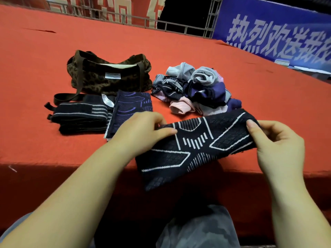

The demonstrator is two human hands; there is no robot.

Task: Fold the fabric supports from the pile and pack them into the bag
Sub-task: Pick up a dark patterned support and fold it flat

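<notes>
Support [195, 149] limp, light; I see left hand [143, 131] and right hand [274, 140] pinching its ends, near the bag [109, 76].

An event stage: red carpeted platform [179, 51], metal truss railing [179, 27], and printed banners [277, 33] behind.

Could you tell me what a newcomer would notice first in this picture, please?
Front and centre, the left hand and right hand pinch a black white-patterned support over the red table's edge. Behind lie a leopard-print bag and, to its right, a tangled pile.
</notes>
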